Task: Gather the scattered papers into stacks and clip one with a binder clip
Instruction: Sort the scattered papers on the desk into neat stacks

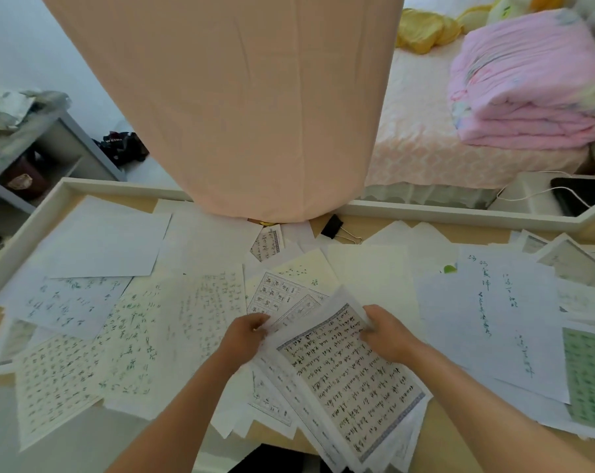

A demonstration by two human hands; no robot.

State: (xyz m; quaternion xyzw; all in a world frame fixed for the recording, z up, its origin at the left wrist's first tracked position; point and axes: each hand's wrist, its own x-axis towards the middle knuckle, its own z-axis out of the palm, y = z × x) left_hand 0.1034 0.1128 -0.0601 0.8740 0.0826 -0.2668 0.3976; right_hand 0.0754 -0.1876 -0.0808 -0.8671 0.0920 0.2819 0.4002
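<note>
- Two hands hold one bundle of papers (340, 367) low in the middle of the view: the left hand (246, 331) pinches its upper left edge, the right hand (385, 331) grips its upper right corner, the two hands apart with the sheets between them.
- The top sheet of the bundle carries rows of handwriting inside a grey patterned border; the script is too blurred to read. The bundle's lower end runs out of view at 6 o'clock.
- More loose sheets (132, 336) cover the tabletop (453, 435) from 9 o'clock round to 3 o'clock, overlapping each other. Some are blank, some show green or dark brush writing, one at 4 o'clock is a green grid sheet (590, 377) cut off by the frame edge. None of the writing can be made out.
- A black binder clip (333, 227) with its wire handles folded out lies at 12 o'clock from the hands, well apart from them, near the table's raised white rim (426, 211).
- A large peach cloth (241, 97) hangs over the far middle of the table and hides whatever sits under it; only a bit of gold shows at its hem.
- On the floor at 10 o'clock a dark bag (120, 145) bears white letters that look like "WEIBU", though not clearly.
- A folded pink quilt (528, 80) sits on the bed at 2 o'clock.
</note>
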